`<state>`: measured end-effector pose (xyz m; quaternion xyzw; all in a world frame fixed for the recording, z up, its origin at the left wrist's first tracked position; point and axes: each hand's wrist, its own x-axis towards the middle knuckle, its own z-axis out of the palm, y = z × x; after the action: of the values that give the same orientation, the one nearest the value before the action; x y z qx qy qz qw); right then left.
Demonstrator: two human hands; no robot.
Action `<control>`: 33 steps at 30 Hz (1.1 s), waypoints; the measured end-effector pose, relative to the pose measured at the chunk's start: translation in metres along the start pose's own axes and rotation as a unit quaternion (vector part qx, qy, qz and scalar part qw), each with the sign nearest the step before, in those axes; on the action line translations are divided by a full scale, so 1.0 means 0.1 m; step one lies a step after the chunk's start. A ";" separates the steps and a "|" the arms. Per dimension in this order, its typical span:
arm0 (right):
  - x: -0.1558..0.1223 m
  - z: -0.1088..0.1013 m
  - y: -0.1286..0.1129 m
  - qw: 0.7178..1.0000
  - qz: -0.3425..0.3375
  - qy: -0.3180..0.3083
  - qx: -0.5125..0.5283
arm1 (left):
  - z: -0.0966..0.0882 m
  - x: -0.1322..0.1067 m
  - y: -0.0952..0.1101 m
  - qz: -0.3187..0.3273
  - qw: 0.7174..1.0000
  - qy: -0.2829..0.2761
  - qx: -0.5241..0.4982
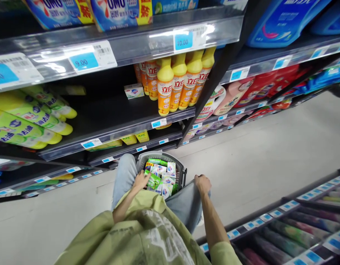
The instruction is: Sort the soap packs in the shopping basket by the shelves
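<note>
Between my legs stands a grey shopping basket point(181, 162) with several boxed and wrapped soap bars in it. My left hand point(142, 181) reaches over its near left side, fingers closed on the edge of a green soap pack point(153, 181). White soap boxes point(167, 180) lie beside and under that pack. At my right knee, my right hand point(203, 184) is closed on the cloth of my jeans point(183, 206). One small white soap box point(134, 91) sits on the shelf, left of the orange bottles.
Yellow-capped orange bottles point(164, 88) stand on the middle shelf point(109, 125). Green-yellow bottles point(26, 117) lie at its left. Blue detergent packs point(120, 14) are above. Laundry bottles point(230, 95) fill racks to the right. Another low rack point(280, 221) is behind me at lower right.
</note>
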<state>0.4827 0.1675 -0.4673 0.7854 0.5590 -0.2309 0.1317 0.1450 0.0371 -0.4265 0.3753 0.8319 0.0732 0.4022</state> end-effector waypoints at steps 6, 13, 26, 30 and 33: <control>-0.02 -0.03 -0.01 1.000 0.003 -0.004 0.000 | -0.05 0.05 -0.01 0.011 0.995 -0.053 0.078; 0.01 0.00 0.00 1.000 0.001 -0.005 0.002 | -0.20 0.03 -0.13 0.125 0.982 -0.025 0.143; 0.01 0.01 0.02 1.000 -0.002 0.003 -0.005 | 0.02 0.15 -0.41 0.358 0.922 -0.026 0.143; 0.01 0.02 0.02 1.000 0.000 0.000 -0.006 | 0.01 0.11 -0.38 0.351 0.924 -0.024 0.149; 0.01 0.01 0.02 1.000 0.000 -0.001 -0.005 | 0.00 0.11 -0.37 0.346 0.926 -0.024 0.148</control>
<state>0.4842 0.1670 -0.4692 0.7848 0.5599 -0.2284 0.1362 0.1200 0.0181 -0.4491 0.6970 0.6415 0.0745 0.3116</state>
